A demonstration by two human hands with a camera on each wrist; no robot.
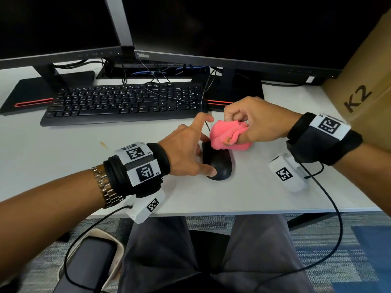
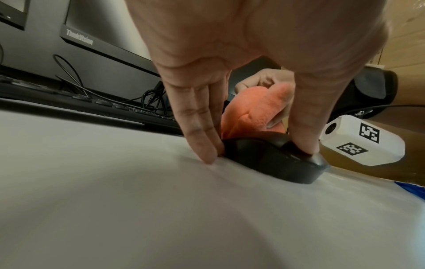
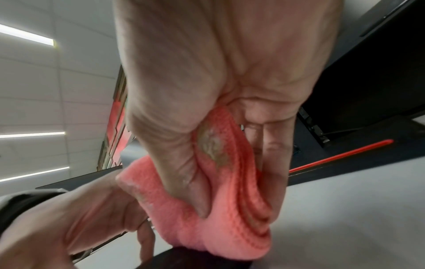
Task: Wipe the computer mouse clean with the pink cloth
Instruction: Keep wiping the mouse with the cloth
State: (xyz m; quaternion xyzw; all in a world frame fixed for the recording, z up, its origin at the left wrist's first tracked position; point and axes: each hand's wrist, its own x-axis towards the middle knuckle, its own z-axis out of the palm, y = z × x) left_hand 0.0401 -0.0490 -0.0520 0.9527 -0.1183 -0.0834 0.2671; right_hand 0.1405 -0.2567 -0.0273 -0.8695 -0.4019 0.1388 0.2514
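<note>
I was in the middle of the wiping step. My left hand (image 1: 186, 149) pinned the mouse (image 1: 220, 166) to the bench (image 1: 63, 157), thumb pressed on its near end and fingers curled down against its left side, the forefinger lifted clear. My right hand (image 1: 254, 123) had the pink cloth (image 1: 226, 135) bunched tight between thumb and curled fingers, and the wad sat on the far end of the mouse, where the buttons are. In the right wrist view the cloth showed a pale, dirty smear in a fold near the thumb.

By my reckoning the front was being done and the back hump, still under my thumb, was not. The next move called for drawing the cloth toward me along the top, then shifting the left grip so the covered patches could be reached. I judged the soiled fold should be turned away from the plastic first.

The mouse lay just below the middle of the head frame, its cable running up toward the keyboard (image 1: 124, 102). The bench was white and smooth. Two dark monitors (image 1: 232, 28) filled the top of the frame, a cardboard box (image 1: 364, 85) stood at the right edge, and patterned carpet showed along the bottom.
</note>
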